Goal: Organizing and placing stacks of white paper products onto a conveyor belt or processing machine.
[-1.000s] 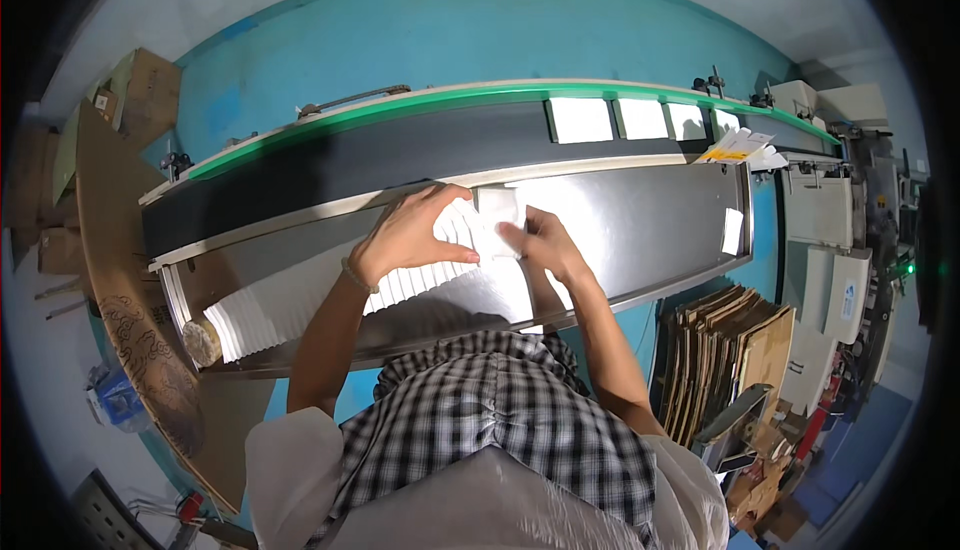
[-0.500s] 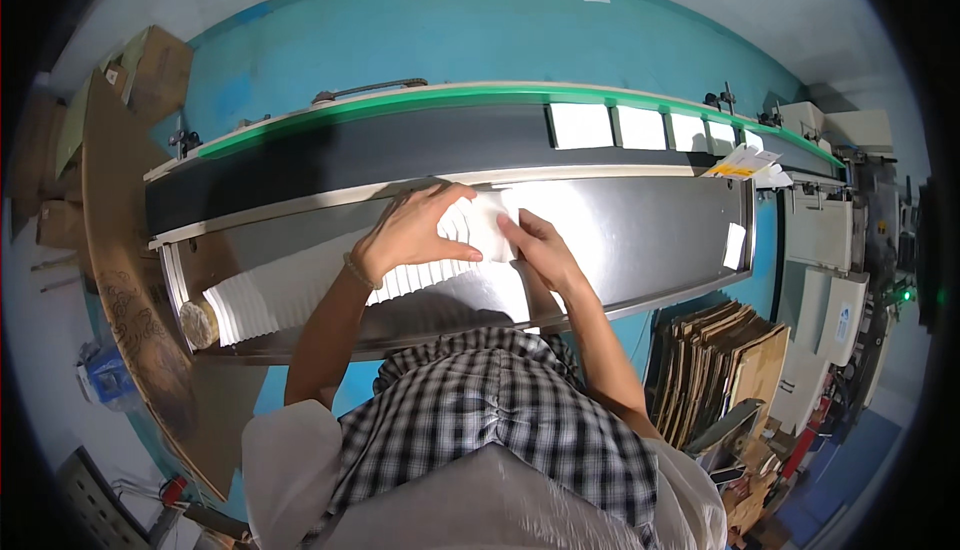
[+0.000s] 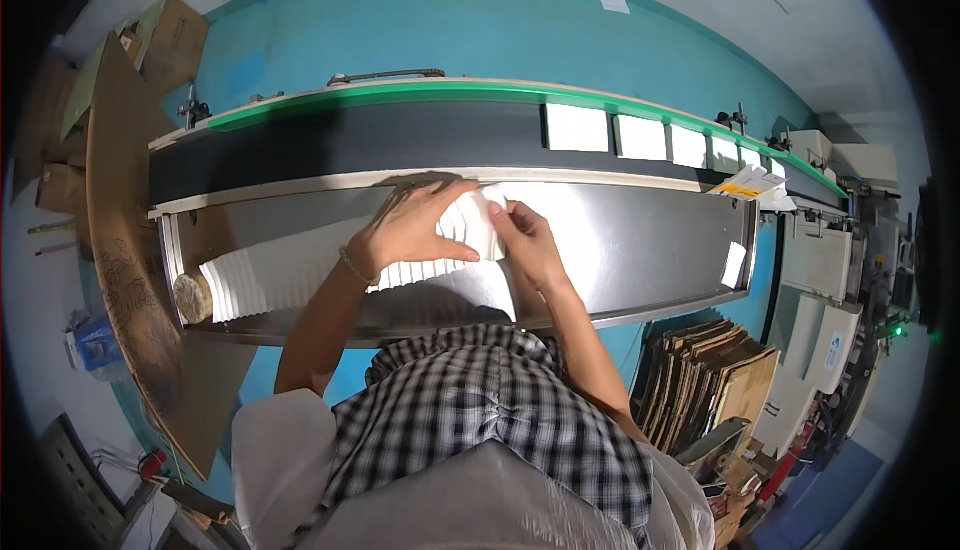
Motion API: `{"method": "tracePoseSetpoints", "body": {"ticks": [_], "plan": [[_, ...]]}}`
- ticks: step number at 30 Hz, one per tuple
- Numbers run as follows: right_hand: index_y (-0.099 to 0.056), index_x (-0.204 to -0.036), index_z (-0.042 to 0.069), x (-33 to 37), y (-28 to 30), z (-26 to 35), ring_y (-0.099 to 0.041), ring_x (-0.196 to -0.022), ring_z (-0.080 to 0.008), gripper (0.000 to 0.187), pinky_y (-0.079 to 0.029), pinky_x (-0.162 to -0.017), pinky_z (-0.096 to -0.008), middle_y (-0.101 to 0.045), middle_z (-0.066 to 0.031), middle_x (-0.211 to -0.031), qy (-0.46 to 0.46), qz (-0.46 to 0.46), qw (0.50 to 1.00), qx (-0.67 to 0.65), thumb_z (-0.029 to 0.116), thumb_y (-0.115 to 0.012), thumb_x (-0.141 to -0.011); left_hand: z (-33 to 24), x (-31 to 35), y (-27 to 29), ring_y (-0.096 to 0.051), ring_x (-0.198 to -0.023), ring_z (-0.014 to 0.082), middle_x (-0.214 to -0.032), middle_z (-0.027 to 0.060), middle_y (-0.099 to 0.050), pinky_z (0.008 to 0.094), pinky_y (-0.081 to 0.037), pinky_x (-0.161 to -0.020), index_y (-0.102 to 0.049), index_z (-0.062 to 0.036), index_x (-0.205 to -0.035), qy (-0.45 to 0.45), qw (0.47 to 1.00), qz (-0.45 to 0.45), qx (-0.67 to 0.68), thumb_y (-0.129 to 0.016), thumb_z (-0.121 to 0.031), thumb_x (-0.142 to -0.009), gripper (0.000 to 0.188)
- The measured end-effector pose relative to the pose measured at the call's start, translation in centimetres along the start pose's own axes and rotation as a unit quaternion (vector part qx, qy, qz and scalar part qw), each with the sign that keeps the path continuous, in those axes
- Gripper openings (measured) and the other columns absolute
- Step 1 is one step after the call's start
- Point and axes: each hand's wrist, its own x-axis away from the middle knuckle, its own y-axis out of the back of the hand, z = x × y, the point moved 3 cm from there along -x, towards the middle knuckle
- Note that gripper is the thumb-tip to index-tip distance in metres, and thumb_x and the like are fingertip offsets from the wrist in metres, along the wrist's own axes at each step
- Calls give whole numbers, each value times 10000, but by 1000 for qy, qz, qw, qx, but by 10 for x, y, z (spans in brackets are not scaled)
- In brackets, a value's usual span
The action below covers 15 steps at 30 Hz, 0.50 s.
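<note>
A long row of thin white pieces (image 3: 280,265), like folded leaflets stood on edge, lies across the left half of a shiny steel tray (image 3: 630,240). My left hand (image 3: 408,232) arches over the right part of this row, its thumb on the near side and fingers on the far side. At the row's right end, my right hand (image 3: 532,248) holds the last white pieces between thumb and curled fingers. A round yellowish block (image 3: 193,298) stands against the row's left end.
Behind the tray runs a dark conveyor belt (image 3: 450,135) with several flat white pieces (image 3: 577,128) on it. A white and yellow carton (image 3: 755,183) sits at the belt's right edge. Stacked cardboard sheets (image 3: 705,375) stand below right; a brown board (image 3: 135,280) rises at left.
My right hand has shifted slightly left, and its fingers have curled more around the row's end. My left hand keeps its arched hold. The whole view has tilted a little.
</note>
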Motion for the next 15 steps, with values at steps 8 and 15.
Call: {"method": "tracePoseSetpoints", "body": {"ticks": [8, 15], "plan": [[-629, -1034, -3, -43, 22, 22, -605, -712, -102, 332, -496, -642, -252, -639, -34, -810, 17, -78, 976, -205, 325, -649, -986, 7, -2, 3, -620, -1084, 390, -1153, 189, -634, 455, -500, -897, -529, -83, -1302, -9, 1000, -23, -10, -847, -520, -675, 828], [-644, -1103, -57, -2, -31, 22, -603, -785, -139, 470, -494, -718, -299, -687, -115, -898, 70, 13, 987, 142, 387, -680, -954, 15, 7, 4, -606, -1140, 399, -1253, 196, -616, 460, -498, -948, -520, -86, -1342, -37, 995, -87, -25, -861, -482, -671, 851]]}}
